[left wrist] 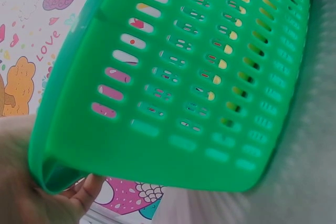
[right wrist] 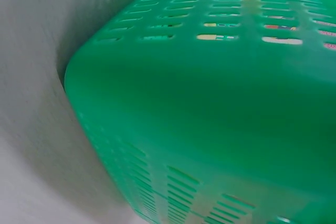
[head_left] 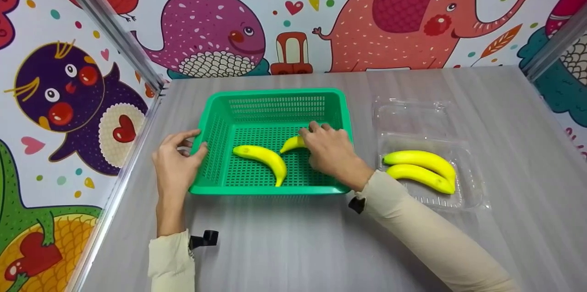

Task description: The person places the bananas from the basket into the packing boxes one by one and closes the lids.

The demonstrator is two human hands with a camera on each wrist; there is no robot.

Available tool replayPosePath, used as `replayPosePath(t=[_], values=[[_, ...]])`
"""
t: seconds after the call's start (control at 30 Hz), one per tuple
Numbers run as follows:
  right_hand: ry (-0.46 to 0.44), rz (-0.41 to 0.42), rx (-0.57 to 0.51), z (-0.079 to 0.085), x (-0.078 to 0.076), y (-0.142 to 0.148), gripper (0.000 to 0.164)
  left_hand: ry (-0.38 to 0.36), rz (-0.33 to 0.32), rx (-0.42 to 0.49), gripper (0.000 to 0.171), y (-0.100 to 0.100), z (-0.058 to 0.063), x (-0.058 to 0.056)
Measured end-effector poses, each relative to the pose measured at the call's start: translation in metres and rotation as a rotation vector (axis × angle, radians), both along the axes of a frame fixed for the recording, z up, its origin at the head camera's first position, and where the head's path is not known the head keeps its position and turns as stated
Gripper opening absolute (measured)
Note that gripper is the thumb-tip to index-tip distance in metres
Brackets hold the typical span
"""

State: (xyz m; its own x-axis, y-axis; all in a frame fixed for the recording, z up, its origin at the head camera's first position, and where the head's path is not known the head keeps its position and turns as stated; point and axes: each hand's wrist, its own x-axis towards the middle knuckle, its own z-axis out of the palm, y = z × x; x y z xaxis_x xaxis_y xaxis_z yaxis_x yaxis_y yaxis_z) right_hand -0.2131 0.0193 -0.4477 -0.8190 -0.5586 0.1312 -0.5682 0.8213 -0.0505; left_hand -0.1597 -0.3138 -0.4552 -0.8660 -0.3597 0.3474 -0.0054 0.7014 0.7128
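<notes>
Head view: what is being done by the left hand [head_left: 176, 161]?

The left rim of the green basket [head_left: 275, 190] is gripped by it, with the thumb and fingers closed on the edge; curled fingers are also seen beneath that rim from the left wrist.

And the right hand [head_left: 331, 149]?

It is lowered into the basket's right side, its fingers curled over a half-covered banana [head_left: 292, 144]. That fruit appears to be gripped, though the fingertips are partly hidden. Only basket wall and table [head_left: 270, 237] are shown by the right wrist camera.

Is anything else held in the basket?

A second banana [head_left: 263, 156] is laid on the slotted floor, left of the covered one, its curved body bent toward the near rim.

What is placed to the right?

An open clear container [head_left: 474, 182], in which two more bananas [head_left: 424, 160] are laid side by side.
</notes>
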Motion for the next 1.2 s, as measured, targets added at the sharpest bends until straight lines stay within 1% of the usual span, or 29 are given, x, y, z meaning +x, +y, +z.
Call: replayPosePath(t=[0.17, 0.23, 0.5, 0.67, 0.97, 1.2], values=[[-0.014, -0.004, -0.057, 0.001, -0.001, 0.001, 0.046, 0.002, 0.004, -0.012, 0.03, 0.0, 0.0, 0.001], [-0.005, -0.004, -0.089, 0.001, 0.0, 0.002, 0.047, 0.004, 0.006, -0.019, 0.03, 0.0, 0.0, 0.001], [0.087, 0.003, -0.203, 0.0, 0.002, 0.005, 0.047, 0.01, 0.008, -0.02, 0.03, 0.0, -0.001, 0.0], [0.104, 0.005, -0.249, 0.002, 0.003, 0.008, 0.047, 0.011, 0.008, -0.013, 0.03, 0.0, -0.001, 0.001], [0.096, -0.035, -0.346, 0.011, 0.005, 0.02, 0.055, 0.01, 0.009, -0.016, 0.03, 0.0, 0.0, -0.001], [0.08, -0.075, -0.426, 0.025, 0.008, 0.029, 0.057, -0.006, 0.016, -0.014, 0.031, 0.0, -0.001, 0.001]])
